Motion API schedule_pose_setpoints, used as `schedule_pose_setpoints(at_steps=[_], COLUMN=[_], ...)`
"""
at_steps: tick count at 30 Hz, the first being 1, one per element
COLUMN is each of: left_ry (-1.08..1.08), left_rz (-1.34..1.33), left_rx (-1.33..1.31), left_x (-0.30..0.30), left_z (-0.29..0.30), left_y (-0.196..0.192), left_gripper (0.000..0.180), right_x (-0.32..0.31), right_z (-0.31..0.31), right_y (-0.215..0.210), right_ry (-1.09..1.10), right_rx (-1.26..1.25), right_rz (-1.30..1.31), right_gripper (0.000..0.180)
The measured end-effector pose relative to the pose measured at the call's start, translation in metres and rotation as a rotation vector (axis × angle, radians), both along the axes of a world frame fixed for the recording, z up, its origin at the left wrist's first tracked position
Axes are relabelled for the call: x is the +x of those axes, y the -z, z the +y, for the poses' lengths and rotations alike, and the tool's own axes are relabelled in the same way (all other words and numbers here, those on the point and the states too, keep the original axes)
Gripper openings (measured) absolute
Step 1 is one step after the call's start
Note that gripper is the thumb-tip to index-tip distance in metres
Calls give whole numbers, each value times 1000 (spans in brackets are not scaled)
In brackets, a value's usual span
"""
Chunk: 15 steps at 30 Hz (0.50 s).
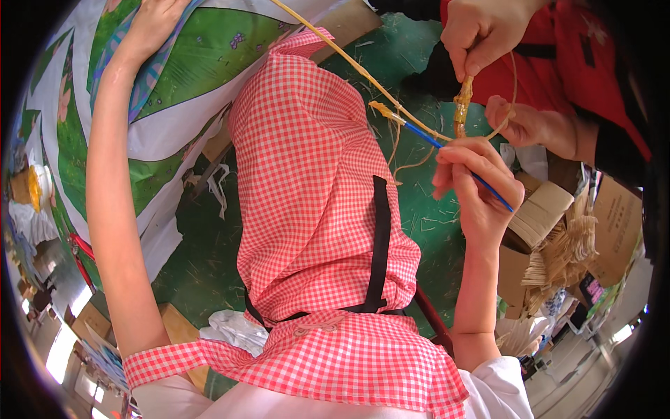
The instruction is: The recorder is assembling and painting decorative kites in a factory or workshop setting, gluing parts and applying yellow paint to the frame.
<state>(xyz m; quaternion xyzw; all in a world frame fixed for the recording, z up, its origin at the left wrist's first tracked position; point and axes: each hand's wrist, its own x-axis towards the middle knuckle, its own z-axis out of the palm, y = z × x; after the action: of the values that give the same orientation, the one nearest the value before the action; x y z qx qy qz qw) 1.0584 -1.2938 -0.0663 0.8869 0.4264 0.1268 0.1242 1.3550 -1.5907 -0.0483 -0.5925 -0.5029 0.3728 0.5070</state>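
My right hand (pixel 481 181) is closed around a thin blue paintbrush (pixel 422 135), whose bristles carry a yellow-brown coating. Just beyond my knuckles stands a rod end (pixel 461 108) covered in glossy yellow-brown stuff. A co-worker's hand (pixel 485 35) pinches the top of that rod. The co-worker's other hand (pixel 527 126) is beside a thin bent bamboo strip (pixel 363 72), which passes close to my fingers. At the upper left, my left hand (pixel 155 31) lies on a blue-patterned part of a printed sheet (pixel 209 63); the top edge of the view cuts off its fingers.
A red checked apron (pixel 307 174) covers my lap. Cardboard boxes (pixel 618 223) and bundles of brown paper (pixel 565 244) lie at the right. Red-handled pliers (pixel 82 246) and a container with yellow contents (pixel 35 188) are at the left. The floor (pixel 209 237) is green.
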Motion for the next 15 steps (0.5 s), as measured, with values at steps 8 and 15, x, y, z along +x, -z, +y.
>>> schedule_pose_setpoints(at_steps=[8,15], left_ry=[4,-1], left_rz=[0,-11], left_rx=[9,-7], left_x=[1,2], left_z=[1,-3], left_y=[0,-2], left_gripper=[46,45], right_x=[-6,6], right_z=[10,-5], right_y=[-16,-30], right_ry=[-184,-130], right_rx=[65,114], right_rz=[-397,-432], right_gripper=[31,35])
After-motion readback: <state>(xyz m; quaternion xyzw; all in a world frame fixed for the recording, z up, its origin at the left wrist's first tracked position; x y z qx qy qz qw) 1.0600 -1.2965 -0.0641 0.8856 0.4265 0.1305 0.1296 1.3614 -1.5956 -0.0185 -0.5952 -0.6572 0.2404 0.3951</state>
